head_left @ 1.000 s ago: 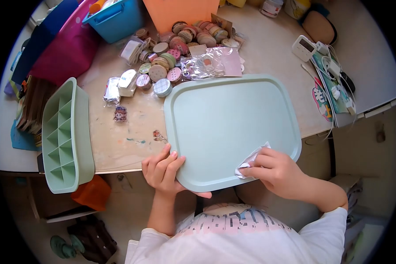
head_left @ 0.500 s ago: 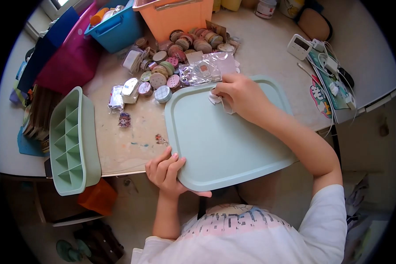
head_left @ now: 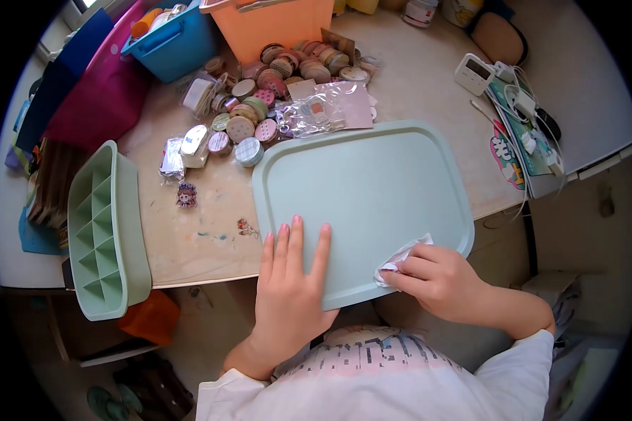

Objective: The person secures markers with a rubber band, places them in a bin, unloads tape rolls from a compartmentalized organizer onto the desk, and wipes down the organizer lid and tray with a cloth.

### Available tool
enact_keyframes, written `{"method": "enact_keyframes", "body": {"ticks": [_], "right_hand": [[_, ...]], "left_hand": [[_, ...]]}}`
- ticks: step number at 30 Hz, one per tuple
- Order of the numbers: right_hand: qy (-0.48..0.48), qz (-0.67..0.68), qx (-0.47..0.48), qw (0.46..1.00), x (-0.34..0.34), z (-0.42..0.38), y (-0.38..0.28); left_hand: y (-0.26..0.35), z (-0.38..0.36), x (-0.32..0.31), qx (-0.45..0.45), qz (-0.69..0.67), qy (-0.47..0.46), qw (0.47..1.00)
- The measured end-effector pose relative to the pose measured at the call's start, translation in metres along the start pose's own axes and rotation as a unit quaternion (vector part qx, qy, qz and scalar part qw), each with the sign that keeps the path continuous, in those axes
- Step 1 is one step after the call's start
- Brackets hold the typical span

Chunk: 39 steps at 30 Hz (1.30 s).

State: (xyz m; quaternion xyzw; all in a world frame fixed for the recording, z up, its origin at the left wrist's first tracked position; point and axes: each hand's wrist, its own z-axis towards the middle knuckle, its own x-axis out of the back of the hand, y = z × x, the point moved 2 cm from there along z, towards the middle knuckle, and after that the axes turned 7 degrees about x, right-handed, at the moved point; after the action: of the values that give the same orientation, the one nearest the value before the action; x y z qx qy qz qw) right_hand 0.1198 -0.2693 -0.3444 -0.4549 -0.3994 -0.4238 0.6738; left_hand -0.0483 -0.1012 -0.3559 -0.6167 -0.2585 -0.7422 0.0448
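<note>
A pale green lid or tray point(head_left: 358, 189) with a raised rim lies flat at the front edge of the table. My left hand point(head_left: 291, 298) rests on its lower left part, palm down, fingers spread. Pinched in my right hand point(head_left: 435, 281) is a crumpled white tissue point(head_left: 407, 254), pressed on the lower right part of the green surface. Beyond the far rim lie a clear plastic packet point(head_left: 316, 112) and many rolls of patterned tape point(head_left: 240, 129).
A green divided box point(head_left: 137, 245) stands at the left. Blue point(head_left: 172, 49), orange point(head_left: 274, 28) and magenta point(head_left: 98, 98) bins are at the back left. A white device point(head_left: 475, 74), cables and a booklet point(head_left: 505, 151) lie at the right.
My right hand has moved with the tissue from the far rim to the near right corner. My left hand has gone from gripping the left edge to lying flat on the surface.
</note>
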Motion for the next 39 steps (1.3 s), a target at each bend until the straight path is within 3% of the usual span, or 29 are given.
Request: {"method": "enact_keyframes", "body": {"ticks": [5,13,16,22,27,39], "right_hand": [[0.021,0.010,0.000,1.000,-0.007,0.023,0.022],[0.137,-0.052,-0.025,0.989,-0.025,0.105,0.121],[0.158,-0.037,-0.032,0.986,-0.025,0.096,0.113],[0.030,0.040,-0.035,0.998,-0.003,0.015,0.028],[0.015,0.004,-0.064,0.998,0.002,-0.010,0.001],[0.139,-0.058,-0.054,0.987,-0.018,0.090,0.127]], "left_hand": [[0.008,0.003,-0.006,-0.002,0.024,-0.015,1.000],[0.010,0.002,-0.020,0.007,-0.017,-0.023,1.000],[0.009,0.002,-0.021,0.007,-0.034,-0.012,0.999],[0.010,0.005,-0.017,0.010,-0.034,-0.029,0.999],[0.011,0.006,-0.019,0.009,-0.011,-0.033,0.999],[0.011,0.003,-0.020,0.010,-0.020,-0.005,1.000]]}}
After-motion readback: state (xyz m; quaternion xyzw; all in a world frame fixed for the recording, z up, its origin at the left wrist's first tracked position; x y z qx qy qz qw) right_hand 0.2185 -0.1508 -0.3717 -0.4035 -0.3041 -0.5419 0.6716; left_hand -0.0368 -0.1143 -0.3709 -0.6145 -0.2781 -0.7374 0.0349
